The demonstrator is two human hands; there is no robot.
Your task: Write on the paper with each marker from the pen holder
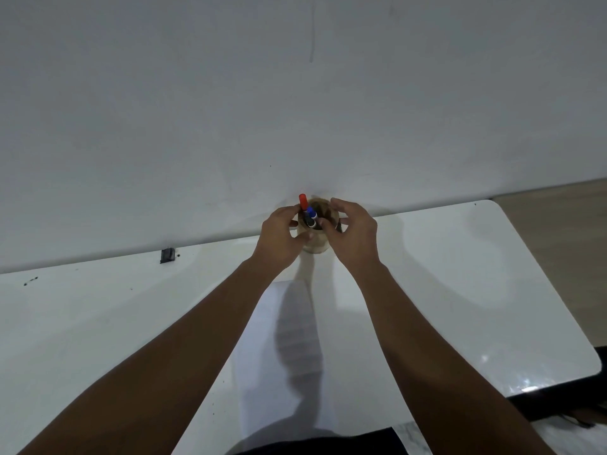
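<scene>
A brown round pen holder (320, 205) stands at the table's far edge against the wall. A red-capped marker (303, 201) and a blue-capped marker (311, 214) stick up from it. My left hand (279, 236) wraps the holder's left side, its fingers by the red marker. On the holder's right, my right hand (353, 231) has its fingertips at the rim near the markers. A white sheet of paper (289, 356) lies flat on the table between my forearms, partly shadowed.
The white glossy table (460, 290) meets a plain wall at the back. A small black object (167, 255) sits at the back left edge. The table's rounded right corner gives onto a tan floor (558, 231).
</scene>
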